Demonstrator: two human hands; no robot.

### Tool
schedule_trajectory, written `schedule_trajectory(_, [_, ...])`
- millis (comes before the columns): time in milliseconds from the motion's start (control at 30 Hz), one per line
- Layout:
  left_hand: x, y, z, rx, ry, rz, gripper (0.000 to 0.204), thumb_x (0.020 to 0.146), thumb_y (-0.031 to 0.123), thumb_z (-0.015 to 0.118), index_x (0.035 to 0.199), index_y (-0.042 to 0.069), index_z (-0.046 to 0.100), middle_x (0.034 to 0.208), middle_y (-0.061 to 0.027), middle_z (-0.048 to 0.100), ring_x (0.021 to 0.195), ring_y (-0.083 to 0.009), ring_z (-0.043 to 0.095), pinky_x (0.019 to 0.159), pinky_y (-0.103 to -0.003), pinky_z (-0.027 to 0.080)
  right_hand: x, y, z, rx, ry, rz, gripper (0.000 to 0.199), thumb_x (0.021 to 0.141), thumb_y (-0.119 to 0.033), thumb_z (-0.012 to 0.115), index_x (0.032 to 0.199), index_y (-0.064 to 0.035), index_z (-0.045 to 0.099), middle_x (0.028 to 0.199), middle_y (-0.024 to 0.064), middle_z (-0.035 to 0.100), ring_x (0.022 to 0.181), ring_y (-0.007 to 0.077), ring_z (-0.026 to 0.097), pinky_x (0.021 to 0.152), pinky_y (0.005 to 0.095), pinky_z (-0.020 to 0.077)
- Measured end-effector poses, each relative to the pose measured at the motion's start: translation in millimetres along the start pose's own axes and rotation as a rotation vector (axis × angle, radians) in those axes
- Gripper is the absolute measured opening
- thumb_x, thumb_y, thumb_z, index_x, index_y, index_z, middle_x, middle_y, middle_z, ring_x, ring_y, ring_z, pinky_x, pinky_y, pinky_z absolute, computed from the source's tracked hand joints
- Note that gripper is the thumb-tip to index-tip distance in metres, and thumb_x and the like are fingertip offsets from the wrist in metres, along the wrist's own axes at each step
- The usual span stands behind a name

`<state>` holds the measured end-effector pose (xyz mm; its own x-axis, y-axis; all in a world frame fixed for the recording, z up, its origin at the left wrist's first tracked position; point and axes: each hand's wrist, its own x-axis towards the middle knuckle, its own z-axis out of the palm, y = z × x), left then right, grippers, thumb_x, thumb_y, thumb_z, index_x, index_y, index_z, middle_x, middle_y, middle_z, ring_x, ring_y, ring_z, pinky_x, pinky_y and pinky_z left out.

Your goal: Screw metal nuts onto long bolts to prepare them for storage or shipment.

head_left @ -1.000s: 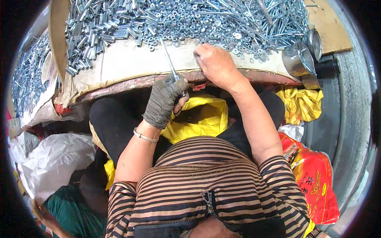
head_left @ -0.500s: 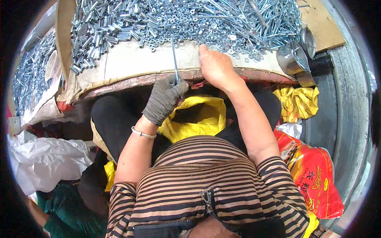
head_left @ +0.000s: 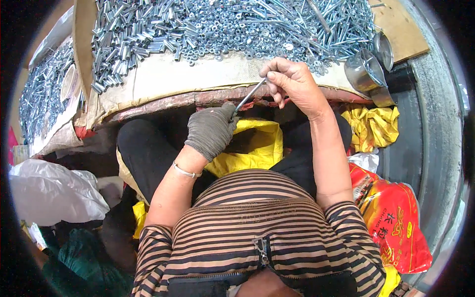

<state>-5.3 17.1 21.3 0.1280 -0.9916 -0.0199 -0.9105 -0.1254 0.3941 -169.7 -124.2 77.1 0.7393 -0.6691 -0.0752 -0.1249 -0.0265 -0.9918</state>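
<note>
My left hand, in a grey knitted glove, is closed around the lower end of a long thin metal bolt. The shank slants up and to the right out of the fist. At its upper tip my bare right hand pinches with thumb and forefinger, the other fingers curled loosely. Any small part between those fingertips is too small to make out. Both hands are over the near edge of the worktable. Below them, a yellow sack gapes between my knees.
Metal sleeves, nuts, washers and long bolts are heaped across the table. A metal can stands at its right end. Red bags lie right; a white plastic bag lies left, near another person's green clothing.
My right hand has risen from the table's washers and closed at the bolt's tip. The bolt has tipped from nearly upright toward the right, and my left hand has shifted slightly right.
</note>
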Motion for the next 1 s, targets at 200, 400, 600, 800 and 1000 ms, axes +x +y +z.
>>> schedule_trajectory(200, [2,-8,5,-0.075,0.173,0.112,0.016,0.085,0.028,0.058,0.089,0.013,0.06,0.07,-0.0089,0.063,0.065,-0.0284,0.063,0.056,-0.042,0.047,4,2,-8,0.093,-0.023,0.015,0.018,0.09,-0.017,0.058,0.099,-0.0012,0.063,0.062,-0.0019,0.055,0.046,0.0045,0.052,0.038,0.0175,0.0411])
schedule_trajectory(400, [3,-12,-1,-0.257,0.232,0.128,0.018,0.082,0.027,0.063,0.088,0.01,0.062,0.071,-0.0107,0.063,0.065,-0.0307,0.062,0.054,-0.04,0.046,30,5,11,0.481,-0.324,0.036,0.037,0.089,-0.032,0.061,0.103,0.0021,0.06,0.066,0.0026,0.058,0.043,0.0072,0.05,0.036,0.0184,0.0402])
schedule_trajectory(600, [9,-21,-3,-0.974,0.071,-0.116,0.023,0.083,0.025,0.065,0.082,0.003,0.059,0.058,-0.0058,0.055,0.05,-0.0149,0.052,0.049,-0.031,0.041,112,44,30,-0.884,0.222,-0.614,0.022,0.085,-0.019,0.06,0.097,-0.0009,0.059,0.078,0.0109,0.062,0.066,0.0208,0.063,0.054,0.0316,0.0503])
schedule_trajectory(800, [10,-37,-9,-0.415,0.404,0.296,0.017,0.065,0.001,0.062,0.08,0.005,0.054,0.076,-0.0127,0.052,0.073,-0.033,0.052,0.065,-0.04,0.043,118,53,64,-1.391,0.38,-0.413,0.015,0.079,-0.008,0.053,0.093,-0.0026,0.055,0.087,0.0153,0.059,0.075,0.0293,0.065,0.06,0.0381,0.0539])
schedule_trajectory(1000, [9,-29,-13,-1.006,0.01,-0.195,0.018,0.084,0.015,0.064,0.075,0.003,0.055,0.06,0.0015,0.045,0.056,-0.008,0.042,0.049,-0.025,0.034,88,30,51,0.257,0.345,-0.279,0.012,0.085,-0.007,0.063,0.088,0.0028,0.058,0.073,0.0089,0.063,0.06,0.0151,0.064,0.046,0.0258,0.0521])
